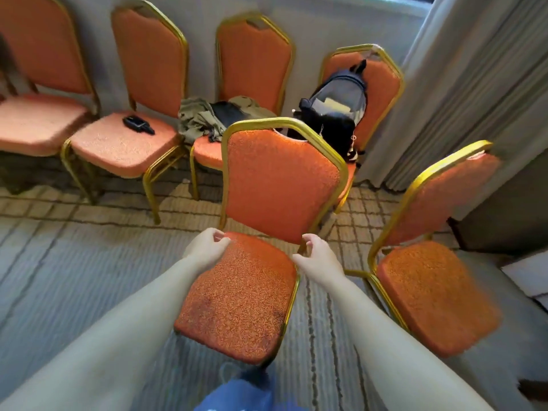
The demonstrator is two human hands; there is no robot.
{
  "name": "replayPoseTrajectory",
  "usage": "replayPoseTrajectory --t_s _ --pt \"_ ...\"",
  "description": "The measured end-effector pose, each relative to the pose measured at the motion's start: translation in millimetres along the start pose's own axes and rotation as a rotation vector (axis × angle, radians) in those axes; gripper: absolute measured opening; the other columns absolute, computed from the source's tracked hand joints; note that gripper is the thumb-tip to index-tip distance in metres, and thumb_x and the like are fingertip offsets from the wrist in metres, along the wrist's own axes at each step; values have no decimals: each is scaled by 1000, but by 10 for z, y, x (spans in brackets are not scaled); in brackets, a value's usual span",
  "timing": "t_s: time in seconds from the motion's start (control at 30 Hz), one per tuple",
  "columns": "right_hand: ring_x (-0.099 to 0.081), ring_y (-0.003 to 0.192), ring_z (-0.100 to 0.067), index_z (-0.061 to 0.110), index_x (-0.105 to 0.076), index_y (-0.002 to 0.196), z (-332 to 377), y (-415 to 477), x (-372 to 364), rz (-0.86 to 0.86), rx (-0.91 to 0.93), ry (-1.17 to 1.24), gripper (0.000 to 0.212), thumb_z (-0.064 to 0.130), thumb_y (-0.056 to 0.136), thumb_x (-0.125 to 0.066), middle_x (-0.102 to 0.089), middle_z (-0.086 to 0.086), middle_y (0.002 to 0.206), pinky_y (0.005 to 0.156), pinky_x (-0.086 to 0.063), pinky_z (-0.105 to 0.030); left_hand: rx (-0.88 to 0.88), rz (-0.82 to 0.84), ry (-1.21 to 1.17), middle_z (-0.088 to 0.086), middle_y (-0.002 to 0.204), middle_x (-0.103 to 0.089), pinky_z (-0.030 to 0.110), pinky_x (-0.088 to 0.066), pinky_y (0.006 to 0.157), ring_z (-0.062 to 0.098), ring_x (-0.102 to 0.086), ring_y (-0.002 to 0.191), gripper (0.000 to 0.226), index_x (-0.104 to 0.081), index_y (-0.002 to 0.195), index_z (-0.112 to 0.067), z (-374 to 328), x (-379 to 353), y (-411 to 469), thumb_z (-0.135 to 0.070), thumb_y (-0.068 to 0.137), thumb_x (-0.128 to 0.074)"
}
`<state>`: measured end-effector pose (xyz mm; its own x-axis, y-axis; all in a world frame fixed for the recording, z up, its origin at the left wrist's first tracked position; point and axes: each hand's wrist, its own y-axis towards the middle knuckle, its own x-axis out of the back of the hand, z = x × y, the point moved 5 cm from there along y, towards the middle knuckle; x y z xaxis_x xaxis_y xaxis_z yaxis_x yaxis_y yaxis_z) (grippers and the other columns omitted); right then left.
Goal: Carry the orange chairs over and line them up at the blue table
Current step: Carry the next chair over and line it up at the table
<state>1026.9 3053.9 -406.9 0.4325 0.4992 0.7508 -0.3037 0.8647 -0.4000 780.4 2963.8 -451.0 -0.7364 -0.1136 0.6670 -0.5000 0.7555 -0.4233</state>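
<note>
Far left, along the wall, the far-left chair [35, 120] stands with its seat bare. Next to it is the second chair [118, 146], a small black device [138, 124] lying on its cushion. Moving along, an olive jacket [198, 117] is heaped on the third chair [255, 60].

Now to the middle. The person's left hand [207, 247] is at the rear left corner of the centre chair [281, 179], fingers curled right at the cushion's edge, though whether it actually grips cannot be told. That orange chair stands on the patterned carpet [74, 262] directly in front of the person, out from the wall row, its back toward the wall. The right hand [318, 259] is at the rear right corner, fingers and thumb curved about the gold frame post, and again a firm hold cannot be told.

Behind, a black backpack [335, 114] sits upright on the fourth chair [382, 81]. Further right, the right-hand chair [433, 292] stands angled just beside the centre one, and a grey curtain [474, 84] hangs beyond it.
</note>
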Motion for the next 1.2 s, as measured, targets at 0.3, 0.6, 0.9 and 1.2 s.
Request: replayPoseTrajectory --t_s 0.3,0.6,0.9,1.2 --pt "-55 110 -14 24 -37 147 320 705 -116 190 151 -158 60 35 93 -59 -44 -1 148 85 -49 -32 221 -128 -195 -3 119 -60 31 -48 85 16 -57 101 35 -57 123 -20 268 0 122 -39 94 -53" --pt "-54 123 -21 22 -41 145 728 1577 -581 489 402 -345 62 33 89 -62 -47 -3 145 94 -51 -39 640 -342 -388 -2 117 -65 38 -48 96 21 -61 106 30 -60 113 -25 772 -263 -17 -42 89 -58" --pt "-52 127 -28 17 -41 145 961 2212 -741 698 558 -490 62 31 89 -63 -49 -8 143 97 -46 -40 958 -572 -530 -2 116 -64 35 -46 98 21 -61 107 31 -61 116 -23 675 -599 -344 -41 91 -58" --pt "-56 122 -30 11 -49 137 1052 2553 -930 800 536 -467 55 24 87 -66 -56 -12 135 96 -46 -40 1108 -675 -596 4 119 -64 30 -42 94 23 -59 111 36 -60 122 -15 638 -749 -469 -35 92 -57"
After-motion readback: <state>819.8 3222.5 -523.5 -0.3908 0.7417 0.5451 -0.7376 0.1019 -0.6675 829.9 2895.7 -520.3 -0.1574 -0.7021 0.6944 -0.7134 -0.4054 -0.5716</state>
